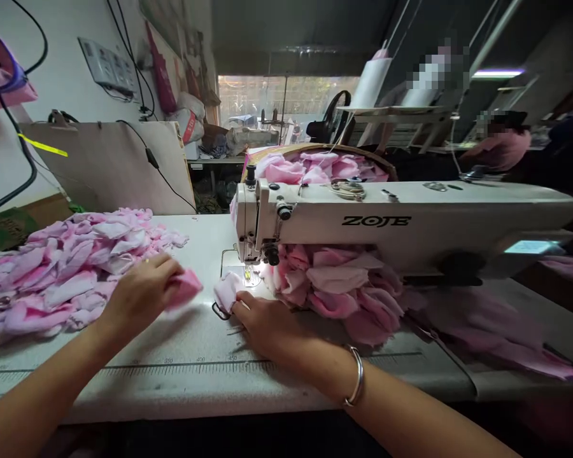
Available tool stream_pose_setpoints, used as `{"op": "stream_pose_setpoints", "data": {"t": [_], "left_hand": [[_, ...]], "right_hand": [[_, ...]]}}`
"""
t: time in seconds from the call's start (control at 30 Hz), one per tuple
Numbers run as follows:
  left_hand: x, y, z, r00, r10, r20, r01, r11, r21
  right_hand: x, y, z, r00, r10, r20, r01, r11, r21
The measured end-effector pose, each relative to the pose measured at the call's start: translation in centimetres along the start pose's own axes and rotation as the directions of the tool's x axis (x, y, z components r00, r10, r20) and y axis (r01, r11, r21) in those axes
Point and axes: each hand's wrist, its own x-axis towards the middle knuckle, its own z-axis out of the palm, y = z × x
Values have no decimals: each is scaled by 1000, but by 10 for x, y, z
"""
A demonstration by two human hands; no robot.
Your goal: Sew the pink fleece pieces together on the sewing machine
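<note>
My left hand (146, 286) pinches a small pink fabric piece (186, 289), blurred by motion, above the table just right of a heap of pink and white fabric pieces (71, 267). Near the sewing machine's needle (248, 273), my right hand (262, 321) has its thumb and fingers closed on a pale pink fabric piece (226, 291). That piece lies just left of and in front of the presser foot. The white sewing machine (325, 213) spans the table to the right. Under its arm sits another pile of pink fabric pieces (334, 286), close to my right hand.
A ruler strip (172, 369) runs along the table's front edge. Behind the machine stands a round container (382, 164) with more pink pieces. Thread cones (370, 79) stand above it. A board (124, 165) rises at the back left. Another person (501, 143) sits at far right.
</note>
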Motion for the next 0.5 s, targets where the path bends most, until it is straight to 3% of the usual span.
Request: {"op": "stream_pose_setpoints", "data": {"t": [0.07, 0.13, 0.2, 0.23, 0.27, 0.3, 0.4, 0.5], "left_hand": [[24, 26, -12, 966, 201, -162, -139, 933, 331], [41, 54, -12, 907, 382, -177, -266, 847, 460], [48, 74, 4, 857, 505, -106, -441, 823, 358], [48, 79, 15, 861, 507, -48, -488, 849, 203], [46, 81, 28, 891, 454, 15, -454, 891, -1], [43, 79, 40, 937, 343, 60, -326, 925, -197], [32, 63, 65, 975, 195, 104, -155, 938, -310], [28, 54, 69, 984, 111, 139, -51, 925, -378]], "right_hand": [[1, -1, 4, 1000, 12, -6, -12, 999, -35], [4, -1, 8, 1000, 20, -11, -20, 998, -52], [5, -1, 10, 1000, 22, -1, -22, 998, -54], [6, -1, 10, 1000, 27, 8, -26, 998, -50], [6, -1, 10, 999, 32, 13, -31, 999, -44], [6, 0, 9, 999, 34, 17, -34, 999, -34], [4, 1, 6, 1000, 24, -21, -23, 999, 26], [2, 1, 4, 997, 0, -75, 7, 996, 94]]}}
